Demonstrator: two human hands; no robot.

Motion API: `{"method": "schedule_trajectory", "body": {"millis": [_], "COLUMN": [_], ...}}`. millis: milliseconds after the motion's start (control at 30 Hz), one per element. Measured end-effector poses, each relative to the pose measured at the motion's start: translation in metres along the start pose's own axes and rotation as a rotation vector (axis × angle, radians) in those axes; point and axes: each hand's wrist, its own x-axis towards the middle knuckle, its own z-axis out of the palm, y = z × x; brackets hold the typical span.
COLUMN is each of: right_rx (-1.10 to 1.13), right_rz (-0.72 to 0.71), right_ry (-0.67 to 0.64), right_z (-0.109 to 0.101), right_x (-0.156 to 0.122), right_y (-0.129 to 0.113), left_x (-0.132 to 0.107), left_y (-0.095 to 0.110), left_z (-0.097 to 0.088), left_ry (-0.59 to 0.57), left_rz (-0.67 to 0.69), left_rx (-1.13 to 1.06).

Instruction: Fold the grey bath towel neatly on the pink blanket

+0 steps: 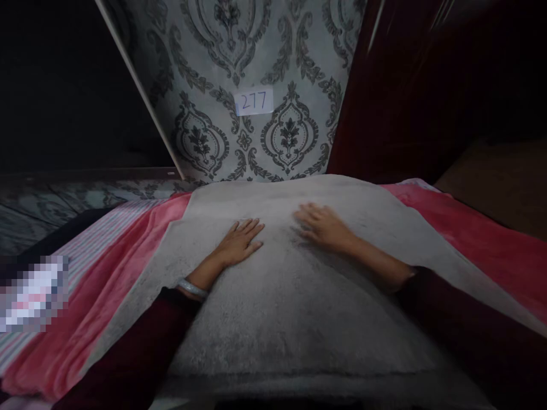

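Observation:
A grey, soft-looking cloth lies spread over the bed in front of me, mostly smooth, with slight folds toward its far edge. My left hand rests flat on it near the middle, fingers stretched out and slightly apart, a silvery bracelet at the wrist. To the right, my right hand is over the far middle of the cloth, blurred by motion, with its fingers spread. Whether the right palm touches the fabric, I cannot tell. Neither hand holds anything.
Red blanket shows on both sides under the grey cloth, with a striped sheet at the left. Behind stands a patterned wall bearing a paper label marked 277. A dark screen is at left, a dark red cabinet at right.

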Motion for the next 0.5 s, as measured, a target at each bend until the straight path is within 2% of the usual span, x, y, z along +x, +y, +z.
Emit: {"method": "schedule_trajectory", "body": {"millis": [67,133,233,300,367,433,500], "right_rx": [0.074,0.132,0.175,0.160,0.107,0.029,-0.052], "right_rz": [-0.121,-0.144,-0.125,-0.090,-0.005,0.144,0.301], "right_ry": [-0.091,-0.150,-0.160,-0.154,-0.166,-0.182,-0.189], "right_z": [0.016,0.028,0.036,0.036,0.032,0.026,0.020], "right_x": [0.016,0.022,0.019,0.010,-0.006,-0.031,-0.063], "right_y": [-0.037,-0.056,-0.048,-0.023,0.015,0.061,0.108], "left_x": [-0.001,-0.001,0.001,0.002,-0.002,-0.013,-0.032], "left_y": [0.000,0.001,0.002,-0.001,-0.013,-0.035,-0.066], "left_z": [0.000,-0.001,-0.001,-0.002,-0.004,-0.010,-0.017], "left_ry": [-0.011,-0.025,-0.043,-0.048,-0.053,-0.057,-0.031], "left_rz": [-0.012,-0.019,-0.021,-0.019,-0.012,-0.022,-0.091], "left_rx": [0.010,0.010,0.003,0.007,0.024,0.058,0.106]}}
